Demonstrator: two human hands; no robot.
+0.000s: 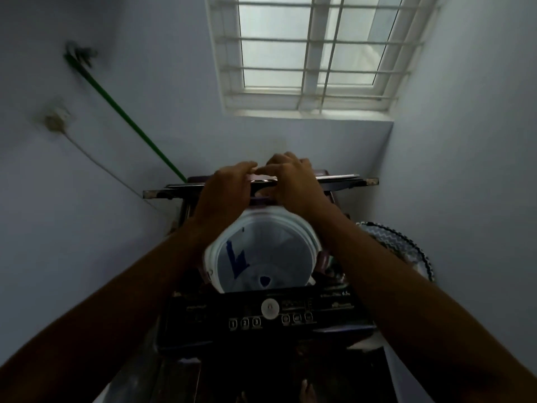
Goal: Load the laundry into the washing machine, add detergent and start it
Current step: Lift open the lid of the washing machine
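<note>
A dark top-loading washing machine stands below me in a narrow corner. Its white drum is open to view, with pale laundry inside that carries dark blue patches. The folded lid stands raised at the back of the machine. My left hand and my right hand both reach over the drum and grip the lid's top edge side by side, fingers curled over it. The control panel, with a white round knob and a row of small buttons, lies at the near edge.
A patterned laundry basket sits to the right of the machine. A green pole leans on the left wall near a socket with a cable. A barred window is above. Walls close in on both sides.
</note>
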